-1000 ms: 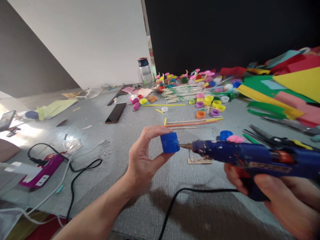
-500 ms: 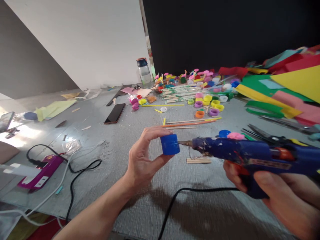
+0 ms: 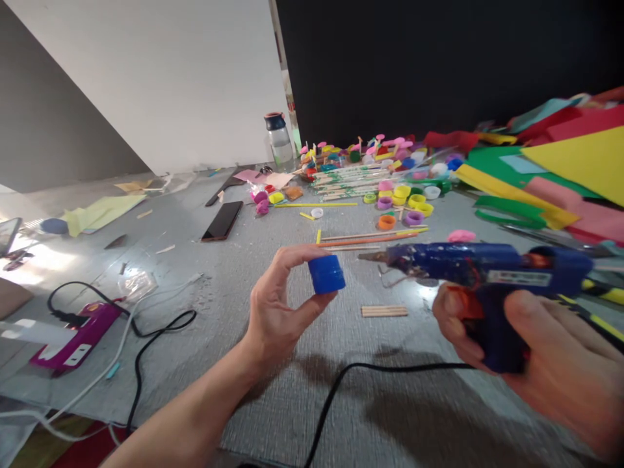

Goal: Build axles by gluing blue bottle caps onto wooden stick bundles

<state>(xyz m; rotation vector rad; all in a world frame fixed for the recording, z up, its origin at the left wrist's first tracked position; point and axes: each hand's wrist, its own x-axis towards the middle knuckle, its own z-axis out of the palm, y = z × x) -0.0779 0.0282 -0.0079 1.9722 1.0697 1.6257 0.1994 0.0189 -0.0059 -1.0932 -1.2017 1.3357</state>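
Note:
My left hand (image 3: pixel 275 305) pinches a blue bottle cap (image 3: pixel 326 273) between thumb and fingers, held up over the grey table (image 3: pixel 273 403). My right hand (image 3: pixel 526 348) is wrapped round the grip of a blue hot glue gun (image 3: pixel 482 270), a finger on its orange trigger. The gun's nozzle points left and sits a short gap to the right of the cap, slightly above it, not touching. The gun's black cord (image 3: pixel 370 377) runs down across the table. A small bundle of wooden sticks (image 3: pixel 384 311) lies on the table below the nozzle.
Coloured caps (image 3: pixel 404 198), long sticks (image 3: pixel 370 237) and finished pieces crowd the far middle. Foam sheets (image 3: pixel 560 175) pile up at the right with scissors beside them. A phone (image 3: pixel 223 220), a water bottle (image 3: pixel 279 138), a magenta power strip (image 3: pixel 80 335) and cables lie to the left.
The glue gun has pulled back to the right and risen, so its nozzle no longer touches the cap. My left hand tilted the cap slightly.

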